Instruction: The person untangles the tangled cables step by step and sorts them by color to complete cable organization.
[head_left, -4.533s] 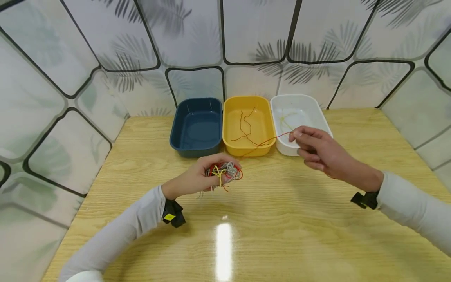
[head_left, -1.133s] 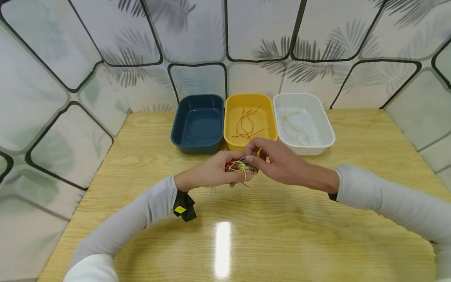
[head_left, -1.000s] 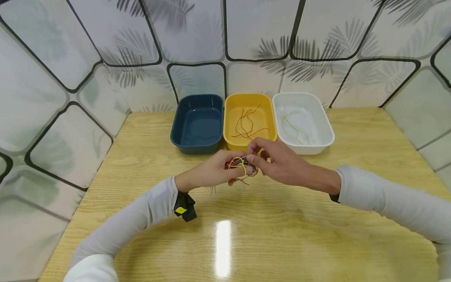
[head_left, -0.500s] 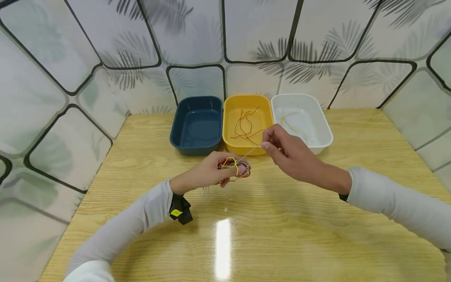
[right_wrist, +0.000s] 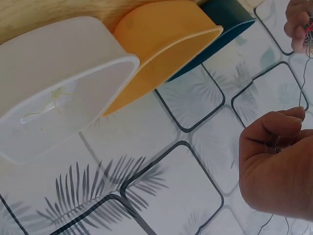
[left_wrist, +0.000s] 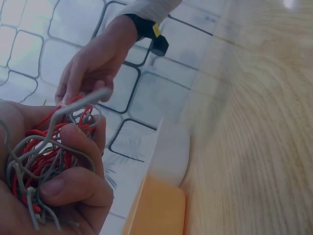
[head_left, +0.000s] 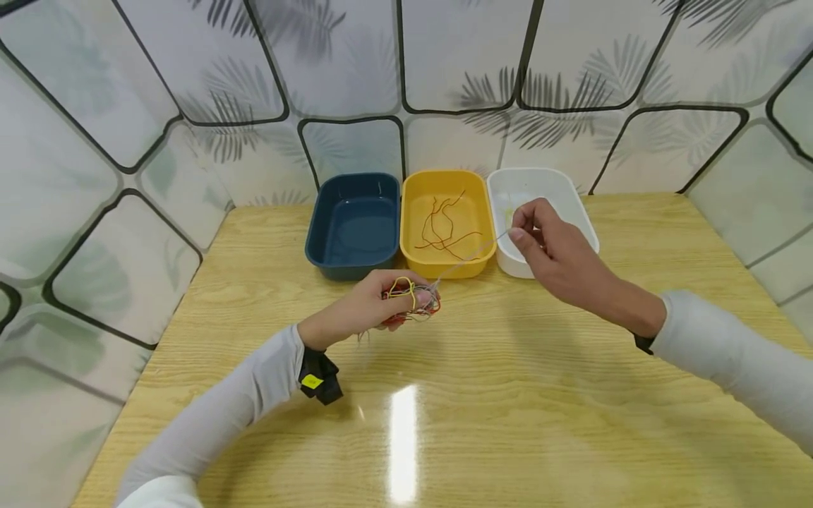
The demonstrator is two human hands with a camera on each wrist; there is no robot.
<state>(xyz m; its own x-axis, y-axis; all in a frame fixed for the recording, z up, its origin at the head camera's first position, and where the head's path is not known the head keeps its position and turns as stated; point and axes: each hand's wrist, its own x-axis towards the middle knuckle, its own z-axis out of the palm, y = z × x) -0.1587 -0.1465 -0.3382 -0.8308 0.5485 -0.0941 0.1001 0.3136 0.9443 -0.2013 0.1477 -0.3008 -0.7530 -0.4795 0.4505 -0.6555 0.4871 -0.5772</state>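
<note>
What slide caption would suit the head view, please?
Left hand grips tangled colored strands; a gray strand stretches to the pinching right hand.

No words, numbers or brand names can be read. Left of the yellow tray [head_left: 447, 271] and nearer the person, a diamond-shaped yellow label [head_left: 312, 382] sits on the black left-wrist device [head_left: 328, 389], any print too small to tell. Right of that tray and nearer the person, the black right-wrist device [left_wrist: 159, 47] bears an unreadable yellow patch [left_wrist: 156, 30].
</note>
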